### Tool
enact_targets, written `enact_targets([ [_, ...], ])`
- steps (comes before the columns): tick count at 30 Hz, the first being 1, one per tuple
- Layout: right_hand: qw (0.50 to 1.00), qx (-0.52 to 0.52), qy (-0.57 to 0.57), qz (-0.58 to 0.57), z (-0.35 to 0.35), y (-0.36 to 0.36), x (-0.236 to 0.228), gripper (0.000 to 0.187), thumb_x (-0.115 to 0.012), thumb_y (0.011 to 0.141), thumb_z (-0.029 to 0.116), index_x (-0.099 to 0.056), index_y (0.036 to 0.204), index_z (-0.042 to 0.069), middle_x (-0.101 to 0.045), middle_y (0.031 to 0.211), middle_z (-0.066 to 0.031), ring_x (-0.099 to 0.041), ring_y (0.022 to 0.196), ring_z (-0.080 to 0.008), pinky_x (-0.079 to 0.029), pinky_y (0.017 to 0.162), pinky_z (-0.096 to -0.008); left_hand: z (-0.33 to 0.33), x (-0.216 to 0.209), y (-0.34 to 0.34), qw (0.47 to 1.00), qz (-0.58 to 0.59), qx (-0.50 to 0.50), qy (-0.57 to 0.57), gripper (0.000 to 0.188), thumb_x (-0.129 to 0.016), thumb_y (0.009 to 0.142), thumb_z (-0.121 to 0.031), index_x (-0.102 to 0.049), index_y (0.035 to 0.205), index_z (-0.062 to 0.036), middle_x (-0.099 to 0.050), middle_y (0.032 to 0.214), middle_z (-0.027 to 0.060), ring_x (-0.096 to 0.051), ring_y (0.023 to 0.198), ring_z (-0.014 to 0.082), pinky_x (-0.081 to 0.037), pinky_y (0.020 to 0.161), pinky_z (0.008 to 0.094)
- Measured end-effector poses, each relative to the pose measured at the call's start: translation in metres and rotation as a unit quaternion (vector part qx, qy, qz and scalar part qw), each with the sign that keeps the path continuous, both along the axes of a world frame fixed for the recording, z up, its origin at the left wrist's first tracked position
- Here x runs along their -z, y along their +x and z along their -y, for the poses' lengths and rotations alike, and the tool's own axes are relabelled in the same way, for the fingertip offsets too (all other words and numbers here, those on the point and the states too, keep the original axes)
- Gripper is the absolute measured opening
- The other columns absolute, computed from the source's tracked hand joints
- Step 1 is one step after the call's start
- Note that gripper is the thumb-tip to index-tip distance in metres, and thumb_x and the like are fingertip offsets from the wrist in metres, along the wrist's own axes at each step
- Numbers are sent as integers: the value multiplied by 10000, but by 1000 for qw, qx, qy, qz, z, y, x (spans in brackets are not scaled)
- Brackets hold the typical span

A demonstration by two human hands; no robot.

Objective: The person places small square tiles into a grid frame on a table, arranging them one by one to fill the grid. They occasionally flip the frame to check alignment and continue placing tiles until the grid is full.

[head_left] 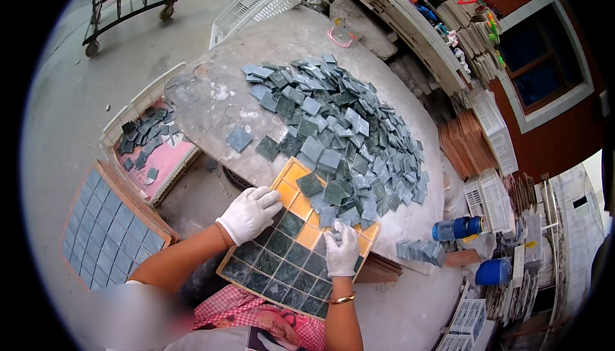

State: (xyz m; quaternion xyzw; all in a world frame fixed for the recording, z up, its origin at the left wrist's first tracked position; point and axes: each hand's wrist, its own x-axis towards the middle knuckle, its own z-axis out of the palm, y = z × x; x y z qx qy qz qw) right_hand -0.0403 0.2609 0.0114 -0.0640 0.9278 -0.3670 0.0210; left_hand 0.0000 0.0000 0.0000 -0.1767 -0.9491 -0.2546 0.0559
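Both my hands wear white gloves. My left hand (250, 213) rests on the left edge of an orange grid tray (291, 178) that lies at the near edge of a round stone table (211, 104). Dark green square tiles (285, 258) fill most of the tray's near cells. My right hand (341, 248) pinches a single green tile (336, 226) over the tray's right side, by its bare orange cells. A large heap of loose green tiles (346, 126) spreads across the table just beyond the tray.
A white crate with a pink bottom and a few tiles (154, 149) sits left of the table. A finished grey-blue tile sheet (109, 229) leans below it. Blue bottles (458, 228), white baskets (490, 197) and stacked boards (464, 142) crowd the right. A wheeled cart (128, 5) stands far left.
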Motion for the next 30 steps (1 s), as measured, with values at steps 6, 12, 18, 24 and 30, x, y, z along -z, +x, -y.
enact_targets([
  [6, 970, 20, 184, -156, 39, -7, -7, 495, -795, 661, 252, -612, 1075, 53, -536, 999, -122, -561, 895, -294, -474, 792, -386, -40, 12, 37, 997, -59, -13, -44, 661, -624, 767, -422, -492, 1293, -44, -445, 1391, 99, -371, 1317, 265, -258, 1092, 439],
  [12, 959, -38, 157, -233, 10, -17, -11, 352, -721, 733, 162, -641, 1058, 52, -569, 974, -125, -576, 910, -289, -472, 789, -375, -44, 13, 39, 995, -100, -22, 16, 569, -649, 764, -366, -546, 1222, -45, -502, 1323, 103, -420, 1270, 266, -277, 1081, 438],
  [18, 984, -135, -77, -88, -2, -16, -6, 237, -616, 819, 37, -653, 1053, 21, -663, 1000, -90, -627, 750, -131, -496, 616, -239, -43, 14, 41, 993, -110, -24, 23, 572, -636, 788, -384, -536, 1236, -42, -503, 1323, 112, -429, 1267, 283, -291, 1072, 451],
  [24, 973, -163, 28, -159, 7, -8, 11, 218, -651, 785, 116, -664, 991, 45, -627, 960, -117, -610, 890, -278, -485, 790, -347, -43, 13, 41, 994, -100, -21, 28, 556, -648, 784, -362, -540, 1235, -54, -504, 1323, 106, -437, 1257, 285, -291, 1069, 457],
  [30, 968, -207, 72, -121, 5, 1, 8, 347, -660, 790, 191, -612, 1107, 58, -599, 1040, -143, -592, 935, -308, -481, 810, -365, -44, 9, 39, 995, -94, -23, 8, 548, -660, 773, -343, -546, 1230, -63, -509, 1319, 107, -442, 1246, 298, -291, 1063, 461],
])
